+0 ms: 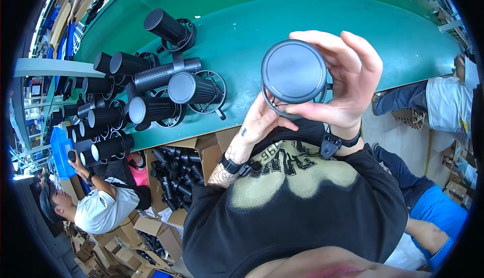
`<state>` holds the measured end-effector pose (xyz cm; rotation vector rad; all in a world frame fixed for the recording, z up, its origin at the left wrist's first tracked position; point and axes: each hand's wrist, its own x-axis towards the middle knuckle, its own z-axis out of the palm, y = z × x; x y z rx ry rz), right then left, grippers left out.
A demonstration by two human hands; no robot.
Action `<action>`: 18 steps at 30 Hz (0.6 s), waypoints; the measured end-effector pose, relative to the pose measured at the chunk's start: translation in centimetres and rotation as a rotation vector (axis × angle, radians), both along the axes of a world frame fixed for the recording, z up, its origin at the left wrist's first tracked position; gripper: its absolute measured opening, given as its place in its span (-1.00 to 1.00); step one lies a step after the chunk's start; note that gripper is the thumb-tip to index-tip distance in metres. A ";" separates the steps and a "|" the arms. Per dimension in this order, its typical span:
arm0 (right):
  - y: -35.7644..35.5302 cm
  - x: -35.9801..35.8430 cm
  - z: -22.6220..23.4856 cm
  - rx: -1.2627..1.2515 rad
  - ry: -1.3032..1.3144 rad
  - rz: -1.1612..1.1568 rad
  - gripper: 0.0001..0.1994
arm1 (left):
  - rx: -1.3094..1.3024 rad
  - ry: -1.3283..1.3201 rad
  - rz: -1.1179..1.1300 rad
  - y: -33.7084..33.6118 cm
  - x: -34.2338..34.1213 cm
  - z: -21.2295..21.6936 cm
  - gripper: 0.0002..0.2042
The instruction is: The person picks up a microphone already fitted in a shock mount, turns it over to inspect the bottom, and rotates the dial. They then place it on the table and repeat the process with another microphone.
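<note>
A black desk microphone (294, 71) with a round, smooth end cap is held up in front of my chest, its cap facing the camera. My right hand (353, 76) grips it from the right, thumb below and fingers curved round the side. From below, my left hand (263, 120) supports it near a ring-shaped mount; part of that hand is hidden behind the microphone. Most of the microphone's body is out of sight behind its cap. To the left, similar microphones (151, 110) with ring mounts stand and lean on the green bench (242, 51).
A cardboard box (209, 159) of black parts (176, 177) stands at the bench's near edge, with more cartons (161, 237) below. At lower left a co-worker (108, 202) holds a black cylinder beside a blue bin (61, 152). Another person in blue (443, 217) is at right.
</note>
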<state>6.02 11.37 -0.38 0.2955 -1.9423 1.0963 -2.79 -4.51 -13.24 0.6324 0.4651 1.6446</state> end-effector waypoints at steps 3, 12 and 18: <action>-0.3 -0.2 -0.3 -0.075 0.100 0.097 -0.08 | 0.026 -0.021 0.021 0.3 -0.1 0.4 -0.22; 1.6 0.2 -0.7 0.053 0.102 0.242 -0.07 | 0.112 0.048 0.253 1.5 -1.4 2.4 -0.24; 5.4 -1.7 -0.3 -0.158 -0.195 0.029 -0.12 | -0.198 0.418 0.215 -0.3 -2.6 3.3 -0.32</action>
